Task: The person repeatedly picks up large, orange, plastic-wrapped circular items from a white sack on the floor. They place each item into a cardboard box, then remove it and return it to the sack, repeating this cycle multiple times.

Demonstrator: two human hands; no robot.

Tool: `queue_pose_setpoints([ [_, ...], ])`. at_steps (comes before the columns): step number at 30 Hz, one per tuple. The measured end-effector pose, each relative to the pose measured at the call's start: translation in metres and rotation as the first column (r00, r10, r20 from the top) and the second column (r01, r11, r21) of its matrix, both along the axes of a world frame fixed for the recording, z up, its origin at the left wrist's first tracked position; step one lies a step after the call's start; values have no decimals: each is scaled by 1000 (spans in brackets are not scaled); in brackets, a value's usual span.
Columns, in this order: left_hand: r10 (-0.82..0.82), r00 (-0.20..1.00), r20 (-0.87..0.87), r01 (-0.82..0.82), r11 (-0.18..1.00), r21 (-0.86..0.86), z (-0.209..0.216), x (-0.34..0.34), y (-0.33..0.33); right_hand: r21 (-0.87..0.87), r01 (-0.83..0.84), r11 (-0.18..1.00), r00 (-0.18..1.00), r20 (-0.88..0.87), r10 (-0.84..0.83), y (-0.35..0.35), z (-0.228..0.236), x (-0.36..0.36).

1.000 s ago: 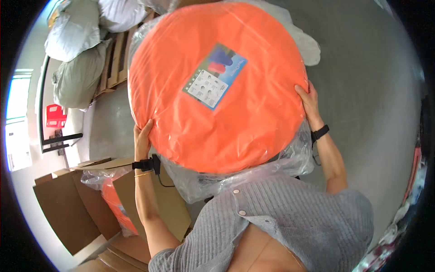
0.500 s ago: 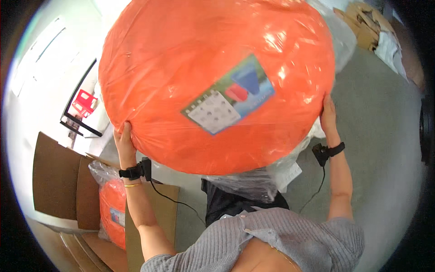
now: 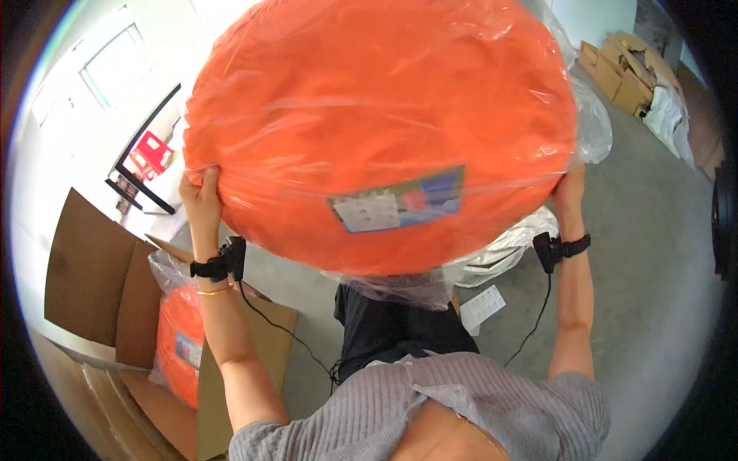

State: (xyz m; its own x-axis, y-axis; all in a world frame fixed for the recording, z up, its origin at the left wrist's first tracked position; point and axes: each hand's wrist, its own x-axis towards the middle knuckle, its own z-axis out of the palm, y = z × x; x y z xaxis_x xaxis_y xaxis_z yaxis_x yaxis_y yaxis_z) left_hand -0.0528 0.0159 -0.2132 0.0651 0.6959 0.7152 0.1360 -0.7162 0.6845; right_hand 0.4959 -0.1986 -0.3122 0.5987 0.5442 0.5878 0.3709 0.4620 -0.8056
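- Both hands are raised high: the left hand presses against the left edge of a big round orange cushion sealed in clear plastic wrap, fingers curled over its rim and thumb under it.
- On the opposite side, the right hand clasps the cushion's lower right edge; its fingers are tucked behind the plastic, so their spread cannot be told.
- Held up between the two hands, the cushion fills the upper middle of the view, with a rectangular printed label on its underside facing the camera.
- Each wrist carries a black band with a small device, a thin cable trailing down from it; the left wrist also wears a thin gold bracelet.
- Lower left, an open cardboard box holds a second orange cushion, also bagged in plastic, standing on edge inside.
- More flattened cardboard lies on the grey floor at upper right.
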Motion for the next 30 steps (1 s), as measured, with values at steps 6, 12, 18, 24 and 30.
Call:
queue_pose_setpoints([
  [6,67,996,-63,-62,995,79,37,12,-27,-113,231,966,954,221,-203,-16,43,-10],
  [12,160,980,117,-156,987,-48,24,24,-35,-110,208,972,968,164,-189,-11,21,8],
  [18,369,924,99,-369,929,-15,-75,11,-47,19,-226,974,953,-204,225,-22,-7,-4],
  [24,209,935,288,-99,930,-354,-224,31,-77,-265,-234,936,922,-365,127,-52,-153,-43],
  [30,-132,982,137,178,887,-427,-184,54,-94,-375,-248,893,751,-657,-67,-78,-183,-93],
])
